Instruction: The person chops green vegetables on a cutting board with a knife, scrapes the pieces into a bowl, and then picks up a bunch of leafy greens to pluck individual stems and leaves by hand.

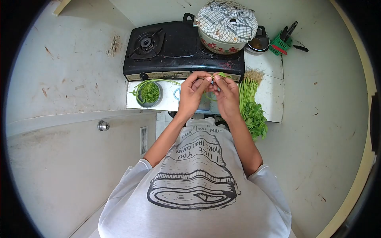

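My left hand and my right hand meet fingertip to fingertip over the counter. Both are pinched closed on a thin green stem with a small leaf. A blue chopping board or tray lies below, mostly covered by my hands. To the left, a grey bowl holds a heap of picked green leaves, with long stems across its rim. Beside my right wrist lies a bunch of leafy greens, roots pointing toward the stove.
A black gas stove spans the back of the white counter. On it stands a large floral pot under a checked cloth. A small lidded pot and a green basket of utensils stand at the right.
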`<state>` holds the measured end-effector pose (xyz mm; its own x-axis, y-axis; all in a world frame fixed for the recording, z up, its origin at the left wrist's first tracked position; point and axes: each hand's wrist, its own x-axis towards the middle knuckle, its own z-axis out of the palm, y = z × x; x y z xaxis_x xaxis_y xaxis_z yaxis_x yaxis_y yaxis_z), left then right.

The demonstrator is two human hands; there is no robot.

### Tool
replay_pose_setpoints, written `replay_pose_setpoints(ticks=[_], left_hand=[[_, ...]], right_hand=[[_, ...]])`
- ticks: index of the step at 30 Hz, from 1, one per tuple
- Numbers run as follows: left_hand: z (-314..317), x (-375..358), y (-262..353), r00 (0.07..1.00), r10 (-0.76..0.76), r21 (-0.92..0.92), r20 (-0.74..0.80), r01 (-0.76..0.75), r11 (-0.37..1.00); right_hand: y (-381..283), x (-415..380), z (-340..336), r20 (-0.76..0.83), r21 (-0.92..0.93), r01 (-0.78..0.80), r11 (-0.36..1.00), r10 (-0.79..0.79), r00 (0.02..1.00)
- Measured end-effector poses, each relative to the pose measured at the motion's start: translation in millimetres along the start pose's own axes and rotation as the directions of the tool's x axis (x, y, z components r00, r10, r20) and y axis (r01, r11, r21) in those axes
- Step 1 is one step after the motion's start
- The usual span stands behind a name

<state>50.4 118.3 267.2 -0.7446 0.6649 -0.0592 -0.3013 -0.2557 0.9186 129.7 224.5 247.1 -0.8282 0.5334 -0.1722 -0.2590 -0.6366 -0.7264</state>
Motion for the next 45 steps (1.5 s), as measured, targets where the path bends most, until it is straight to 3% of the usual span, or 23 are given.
replay_pose_setpoints(ticks=[4, 7, 10, 13, 16, 20, 23, 27, 30, 31, 34, 39, 42, 43, 45], left_hand=[[-12, -1, -9, 0.999, -0.025, -0.018, -0.049, 0.024, 1.0], [-21, -4, -6, 0.99, -0.07, -0.098, -0.122, 0.058, 0.993], [-30, -7, 0, 0.974, -0.115, -0.228, -0.197, 0.068, 0.971], [-51, -7, -2, 0.962, -0.131, -0.346, -0.24, 0.041, 0.937], [-66, -10, 2, 0.939, -0.155, -0.409, -0.308, 0.017, 0.912], [-82, -14, 6, 0.9, -0.183, -0.454, -0.395, -0.018, 0.891], [-97, -16, 3, 0.882, -0.208, -0.497, -0.424, -0.034, 0.867], [-118, -17, -1, 0.82, -0.249, -0.54, -0.516, -0.086, 0.837], [-134, -18, -9, 0.751, -0.311, -0.592, -0.583, -0.13, 0.795], [-145, -19, -18, 0.739, -0.326, -0.609, -0.589, -0.141, 0.781], [-180, -21, -47, 0.704, -0.362, -0.653, -0.611, -0.189, 0.734], [-224, -22, -88, 0.538, -0.48, -0.688, -0.692, -0.291, 0.665], [-233, -25, -105, 0.548, -0.435, -0.644, -0.715, -0.272, 0.716], [-231, -24, -109, 0.51, -0.427, -0.601, -0.747, -0.244, 0.761], [-233, -22, -119, 0.49, -0.492, -0.67, -0.72, -0.306, 0.676]], right_hand=[[3, 0, -7, -0.093, 0.125, -0.04, 0.991, 0.051, 0.994], [17, 16, -44, -0.142, -0.235, 0.015, 0.972, -0.05, 0.989], [58, 44, -126, -0.106, -0.571, -0.05, 0.819, -0.013, 0.994], [121, 54, -208, -0.317, -0.716, -0.278, 0.641, 0.058, 0.947], [149, 55, -226, -0.328, -0.786, -0.344, 0.514, 0.125, 0.936], [167, 60, -216, -0.307, -0.857, -0.314, 0.408, 0.084, 0.948], [174, 53, -212, -0.133, -0.951, -0.098, 0.292, -0.102, 0.986], [166, 37, -212, -0.206, -0.963, -0.141, 0.23, -0.293, 0.934], [148, 23, -198, -0.166, -0.916, -0.062, 0.396, -0.235, 0.958], [146, 19, -196, -0.134, -0.887, -0.061, 0.458, -0.128, 0.983], [140, 11, -175, 0.047, -0.877, 0.053, 0.477, -0.025, 0.999], [156, 11, -143, 0.261, -0.886, 0.183, 0.425, 0.134, 0.956], [166, 16, -136, 0.294, -0.909, 0.192, 0.37, 0.242, 0.924], [169, 18, -134, 0.294, -0.92, 0.19, 0.344, 0.28, 0.914], [171, 21, -134, 0.284, -0.934, 0.179, 0.311, 0.336, 0.898]])
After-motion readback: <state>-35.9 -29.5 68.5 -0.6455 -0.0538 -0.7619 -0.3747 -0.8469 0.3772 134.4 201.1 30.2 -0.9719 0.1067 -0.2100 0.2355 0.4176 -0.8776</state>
